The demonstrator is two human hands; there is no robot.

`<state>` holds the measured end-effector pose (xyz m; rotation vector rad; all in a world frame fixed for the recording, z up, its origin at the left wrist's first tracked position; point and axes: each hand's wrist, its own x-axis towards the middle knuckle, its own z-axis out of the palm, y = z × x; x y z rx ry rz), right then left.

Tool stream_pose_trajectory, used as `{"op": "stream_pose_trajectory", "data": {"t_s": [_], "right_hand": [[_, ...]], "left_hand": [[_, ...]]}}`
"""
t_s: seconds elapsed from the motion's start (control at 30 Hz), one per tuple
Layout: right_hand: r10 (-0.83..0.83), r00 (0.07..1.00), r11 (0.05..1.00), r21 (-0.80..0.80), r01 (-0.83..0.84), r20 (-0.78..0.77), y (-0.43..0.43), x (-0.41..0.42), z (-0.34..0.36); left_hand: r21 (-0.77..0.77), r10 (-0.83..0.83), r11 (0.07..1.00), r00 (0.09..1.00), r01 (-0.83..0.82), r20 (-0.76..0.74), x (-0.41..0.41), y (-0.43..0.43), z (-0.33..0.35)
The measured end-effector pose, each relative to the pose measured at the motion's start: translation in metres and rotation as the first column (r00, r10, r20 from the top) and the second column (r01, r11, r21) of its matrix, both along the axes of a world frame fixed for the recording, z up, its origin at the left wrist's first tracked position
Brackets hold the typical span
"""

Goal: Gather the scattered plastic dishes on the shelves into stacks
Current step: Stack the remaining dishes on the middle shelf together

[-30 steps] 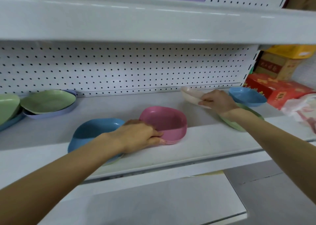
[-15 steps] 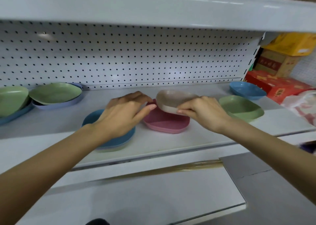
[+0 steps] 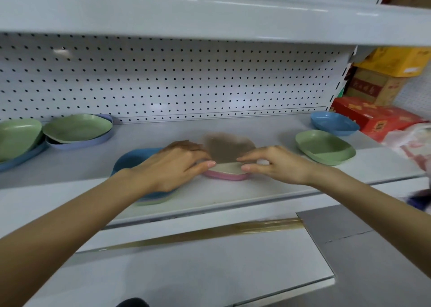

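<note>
The left hand (image 3: 172, 166) and right hand (image 3: 277, 164) are meeting at the middle of the shelf (image 3: 268, 190), each grip pinching a near edge of the beige dish (image 3: 227, 149), which is sitting nested in the pink dish (image 3: 225, 175). A blue dish (image 3: 133, 158) is lying under the left wrist, and a green dish (image 3: 325, 147) is sitting well apart to the right.

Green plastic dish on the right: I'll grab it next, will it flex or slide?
The green plastic dish looks thin, shallow and moulded, so probably light and fairly stiff. On the smooth white shelf it would likely slide easily when pushed.
</note>
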<state>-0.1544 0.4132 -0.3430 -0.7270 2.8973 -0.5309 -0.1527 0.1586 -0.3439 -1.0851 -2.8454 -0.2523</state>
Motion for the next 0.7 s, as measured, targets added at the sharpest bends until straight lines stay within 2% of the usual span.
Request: {"op": "stream_pose_trajectory", "data": {"t_s": [0.07,0.23,0.37,0.47,0.57,0.7], "right_hand": [[0.036,0.999,0.998,0.052,-0.036,0.007,0.003,0.002,-0.004],[0.087,0.996,0.996,0.037,-0.086,-0.024,0.004,0.003,-0.014],[0.093,0.996,0.996,0.020,-0.092,-0.009,0.005,-0.003,-0.011],[-0.023,0.996,0.995,-0.103,0.015,-0.082,0.021,-0.006,0.000],[-0.164,0.984,0.966,-0.212,0.146,-0.072,0.053,-0.009,0.011],[-0.331,0.938,0.938,-0.146,0.315,-0.105,0.107,-0.013,0.009]], "left_hand": [[-0.067,-0.032,0.997,0.999,0.033,0.008,-0.003,0.006,-0.002],[-0.173,-0.029,0.984,0.993,0.049,0.116,-0.016,0.016,-0.010],[-0.197,-0.040,0.979,0.996,0.055,0.075,-0.021,0.020,-0.022],[-0.182,-0.017,0.983,0.998,0.026,0.053,-0.020,0.024,-0.029],[-0.152,-0.016,0.988,0.999,0.021,0.029,-0.014,0.030,-0.030],[-0.173,-0.025,0.985,1.000,0.023,-0.009,-0.020,0.036,-0.034]]}}
